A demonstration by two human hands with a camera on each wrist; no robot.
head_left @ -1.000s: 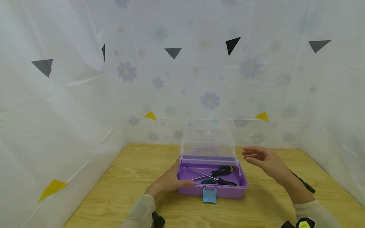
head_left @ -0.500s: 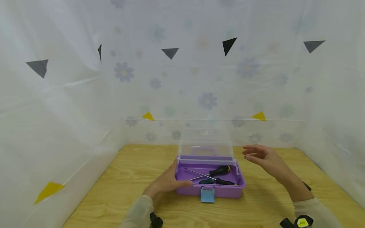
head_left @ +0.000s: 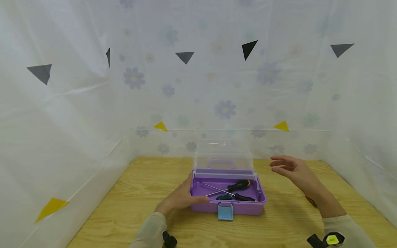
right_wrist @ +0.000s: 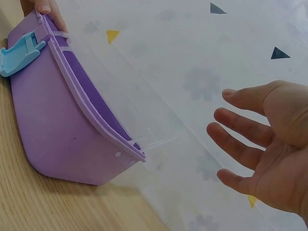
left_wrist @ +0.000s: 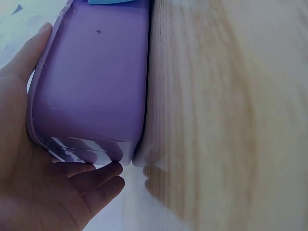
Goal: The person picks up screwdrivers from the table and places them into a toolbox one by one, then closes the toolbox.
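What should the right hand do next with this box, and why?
Probably bring the right hand back to the clear lid and tip it down. The lid stands open, two screwdrivers lie inside, the left hand braces the purple box, and the right hovers empty.

The left hand (head_left: 180, 199) hides the box's (head_left: 227, 206) left end, the box's front wall covers the screwdrivers' (head_left: 231, 193) lower sides, the clear lid (head_left: 224, 155) blurs the handle behind it, and a small reddish thing on the counter (head_left: 130, 213) right of the box lies mostly under the right forearm.
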